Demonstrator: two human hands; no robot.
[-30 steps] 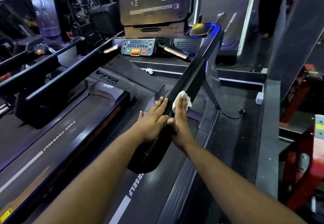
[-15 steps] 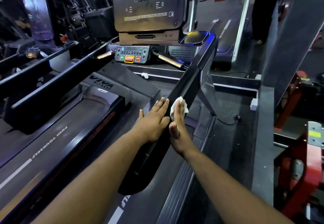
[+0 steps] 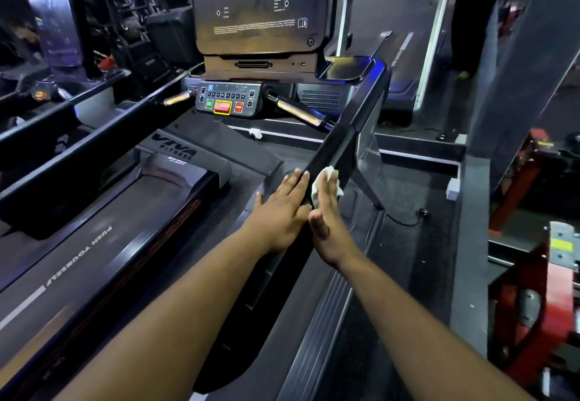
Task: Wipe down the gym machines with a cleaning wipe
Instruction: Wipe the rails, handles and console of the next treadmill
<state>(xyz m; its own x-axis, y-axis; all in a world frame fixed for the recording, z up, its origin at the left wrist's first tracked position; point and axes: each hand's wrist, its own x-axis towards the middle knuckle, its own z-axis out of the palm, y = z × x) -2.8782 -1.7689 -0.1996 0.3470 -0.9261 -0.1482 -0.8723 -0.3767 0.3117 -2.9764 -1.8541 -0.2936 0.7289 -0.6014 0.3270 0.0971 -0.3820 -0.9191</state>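
A black treadmill stands in front of me, its right side handrail (image 3: 342,146) running from the console down toward me. My right hand (image 3: 328,215) lies flat with straight fingers against the rail's outer face, pressing a white cleaning wipe (image 3: 326,178) onto it. My left hand (image 3: 281,209) rests flat with straight fingers on the rail's inner side, right beside the right hand. Only the wipe's edges show around my right fingers.
The console screen (image 3: 257,8) and button panel (image 3: 229,101) sit at the far end, with a phone (image 3: 346,68) on the right tray. The belt (image 3: 103,250) lies left below, a second treadmill rail (image 3: 78,149) further left. Red equipment (image 3: 543,291) stands to the right.
Both hands have slid a little forward along the right handrail toward the console, the wipe moving with my right hand. My view has moved closer.
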